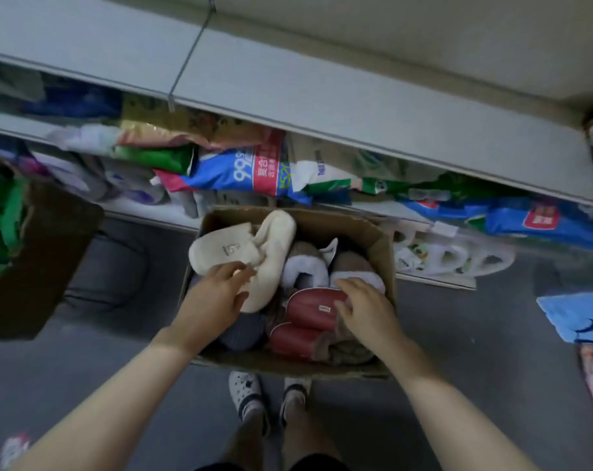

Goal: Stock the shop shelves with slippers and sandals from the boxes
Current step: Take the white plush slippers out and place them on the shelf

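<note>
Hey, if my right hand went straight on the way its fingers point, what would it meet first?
The right hand points up and left into the brown cardboard box. First in line is the dark red slipper, right at its fingers; whether they touch is unclear.

The brown box (pixel 50 253) on the left and the blue packet (pixel 573 317) on the right floor both run off the view's edges. In the near cardboard box (pixel 373 232), a grey slipper (pixel 244 331) lies half hidden under the left hand (pixel 213 297), and the stamp on the cream slipper (pixel 232 248) is too small to read.
</note>
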{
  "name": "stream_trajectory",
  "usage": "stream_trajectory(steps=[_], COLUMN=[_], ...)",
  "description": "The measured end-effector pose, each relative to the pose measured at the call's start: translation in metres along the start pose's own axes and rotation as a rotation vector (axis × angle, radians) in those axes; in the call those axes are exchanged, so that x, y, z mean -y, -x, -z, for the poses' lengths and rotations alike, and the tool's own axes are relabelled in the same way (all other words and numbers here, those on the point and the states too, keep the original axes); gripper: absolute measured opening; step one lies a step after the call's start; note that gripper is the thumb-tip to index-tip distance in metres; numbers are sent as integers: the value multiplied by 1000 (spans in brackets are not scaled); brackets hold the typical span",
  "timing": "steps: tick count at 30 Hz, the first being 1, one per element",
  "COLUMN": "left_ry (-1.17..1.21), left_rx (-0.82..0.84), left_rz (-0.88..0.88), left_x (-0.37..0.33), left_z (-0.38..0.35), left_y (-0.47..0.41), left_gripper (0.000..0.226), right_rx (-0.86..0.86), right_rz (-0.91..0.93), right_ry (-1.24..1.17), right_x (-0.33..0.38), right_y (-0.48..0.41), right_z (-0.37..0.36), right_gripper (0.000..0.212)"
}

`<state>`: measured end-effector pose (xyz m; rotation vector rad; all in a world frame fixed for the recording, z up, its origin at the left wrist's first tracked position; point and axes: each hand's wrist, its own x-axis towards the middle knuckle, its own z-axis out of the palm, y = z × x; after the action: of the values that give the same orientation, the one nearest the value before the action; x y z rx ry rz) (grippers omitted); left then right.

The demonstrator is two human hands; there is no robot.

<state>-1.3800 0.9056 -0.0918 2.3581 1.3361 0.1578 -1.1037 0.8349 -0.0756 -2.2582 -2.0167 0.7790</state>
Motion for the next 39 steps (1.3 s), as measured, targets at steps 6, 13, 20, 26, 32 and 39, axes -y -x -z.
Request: stream_trajectory(steps=[6,13,20,26,32,39], left_ry=[5,-27,-162,-403,-411,80], left_rx=[65,5,124,373,482,164], left_rz=[119,240,338,530,657,752], left_x=[31,60,84,79,67,42], left_z=[-40,-42,-53,-52,-50,-45], left_y=[3,-30,-82,-119,-116,-95], left_gripper=[52,48,44,65,86,46], right_rx=[59,233,82,121,-41,38], right_rz=[134,226,251,80,-165,-410], right_ry=[-36,14,-128,-80,-125,-493], right_x=[39,68,64,3,-27,-20], right_y=[-91,-159,-129,-98,-81,-75], right_z=[-55,-89,-34,-8,-50,-67], right_gripper=[56,68,39,55,90,84])
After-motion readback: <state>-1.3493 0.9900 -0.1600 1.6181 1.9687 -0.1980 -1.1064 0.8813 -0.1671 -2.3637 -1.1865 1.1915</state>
